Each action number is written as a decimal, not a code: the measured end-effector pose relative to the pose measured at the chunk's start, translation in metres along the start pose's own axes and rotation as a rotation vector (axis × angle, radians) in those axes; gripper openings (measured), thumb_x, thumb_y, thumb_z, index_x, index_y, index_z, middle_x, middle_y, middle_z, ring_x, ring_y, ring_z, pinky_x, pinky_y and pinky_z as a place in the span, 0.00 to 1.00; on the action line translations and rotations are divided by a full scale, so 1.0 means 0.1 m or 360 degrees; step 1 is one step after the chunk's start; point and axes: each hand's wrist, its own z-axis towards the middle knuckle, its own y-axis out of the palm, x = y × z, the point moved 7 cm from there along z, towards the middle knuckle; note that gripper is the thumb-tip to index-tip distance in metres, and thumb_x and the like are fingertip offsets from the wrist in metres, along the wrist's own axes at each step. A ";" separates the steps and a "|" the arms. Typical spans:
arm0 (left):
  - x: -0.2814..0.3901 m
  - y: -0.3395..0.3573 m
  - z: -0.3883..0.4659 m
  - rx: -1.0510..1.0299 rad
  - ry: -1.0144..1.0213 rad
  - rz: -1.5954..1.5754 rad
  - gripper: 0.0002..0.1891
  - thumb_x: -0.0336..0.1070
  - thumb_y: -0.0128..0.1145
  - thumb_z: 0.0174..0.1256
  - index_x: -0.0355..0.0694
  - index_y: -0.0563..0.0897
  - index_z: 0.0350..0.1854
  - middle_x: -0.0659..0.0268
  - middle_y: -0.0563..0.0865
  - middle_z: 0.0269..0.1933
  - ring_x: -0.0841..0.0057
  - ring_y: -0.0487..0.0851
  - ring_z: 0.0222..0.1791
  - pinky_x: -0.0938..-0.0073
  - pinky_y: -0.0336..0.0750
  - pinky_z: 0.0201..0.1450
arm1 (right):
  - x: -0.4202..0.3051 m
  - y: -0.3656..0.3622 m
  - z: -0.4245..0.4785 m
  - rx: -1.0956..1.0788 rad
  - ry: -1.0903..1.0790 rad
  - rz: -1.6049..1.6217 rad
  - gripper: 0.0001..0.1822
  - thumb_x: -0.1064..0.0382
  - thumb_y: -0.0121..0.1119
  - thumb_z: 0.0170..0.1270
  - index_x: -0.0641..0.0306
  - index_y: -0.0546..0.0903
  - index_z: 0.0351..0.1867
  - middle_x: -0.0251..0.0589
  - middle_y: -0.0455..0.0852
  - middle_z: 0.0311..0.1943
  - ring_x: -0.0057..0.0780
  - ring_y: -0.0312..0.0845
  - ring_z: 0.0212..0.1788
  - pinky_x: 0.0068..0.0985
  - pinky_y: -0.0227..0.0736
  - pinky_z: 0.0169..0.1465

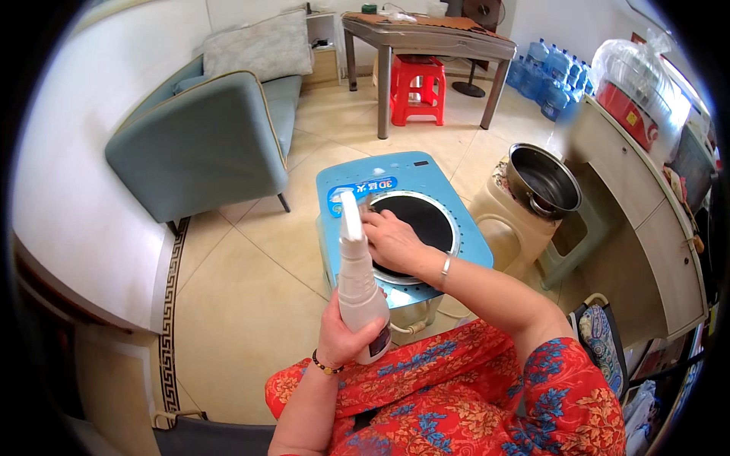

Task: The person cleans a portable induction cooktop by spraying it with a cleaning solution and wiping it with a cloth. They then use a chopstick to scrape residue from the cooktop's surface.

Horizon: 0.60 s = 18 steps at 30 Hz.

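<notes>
My left hand (342, 336) is wrapped around the body of a white plastic spray bottle (360, 302), held upright with its trigger head on top. Ahead of me stands a light-blue electric cooker (399, 171) with a round black hotplate (419, 216) inside a silver ring. My right hand (393, 239) reaches over the left part of that plate, its fingers bent. At the fingertips a small greyish-brown thing shows, partly hidden behind the bottle's head; whether the fingers grip it is unclear. A few whitish spots of foam or liquid lie on the cooker's far edge.
To the right, a steel pot (544, 179) rests on a cream plastic stool (507, 228), close to a white desk (639, 199). A blue-grey sofa (199, 154) stands at the left. Farther back are a table (433, 40), red stools (419, 91) and water jugs (550, 74).
</notes>
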 end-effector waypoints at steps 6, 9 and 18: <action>-0.17 -0.02 -0.04 -0.0112 0.0068 0.0545 0.28 0.28 0.66 0.52 0.35 0.72 0.57 0.61 0.84 0.50 0.75 0.82 0.51 0.67 0.76 0.56 | 0.47 0.13 0.39 0.0033 0.0196 -0.0242 0.14 0.56 0.59 0.60 0.60 0.80 0.44 0.46 0.84 0.44 0.49 0.77 0.43 0.39 0.76 0.46; -0.15 0.00 -0.03 -0.0011 -0.0065 0.0116 0.29 0.28 0.67 0.52 0.34 0.71 0.58 0.60 0.84 0.49 0.74 0.82 0.51 0.68 0.77 0.56 | 0.88 -0.04 0.34 0.0013 0.0612 -0.0302 0.13 0.55 0.60 0.61 0.62 0.80 0.40 0.48 0.85 0.42 0.50 0.79 0.47 0.41 0.77 0.49; -0.15 -0.05 -0.07 0.0034 -0.0051 0.0013 0.30 0.29 0.67 0.52 0.34 0.70 0.59 0.59 0.84 0.49 0.72 0.84 0.48 0.69 0.78 0.53 | 1.34 -0.29 0.08 -0.0348 0.1012 -0.0522 0.20 0.64 0.76 0.35 0.62 0.85 0.35 0.48 0.87 0.38 0.46 0.84 0.43 0.37 0.80 0.44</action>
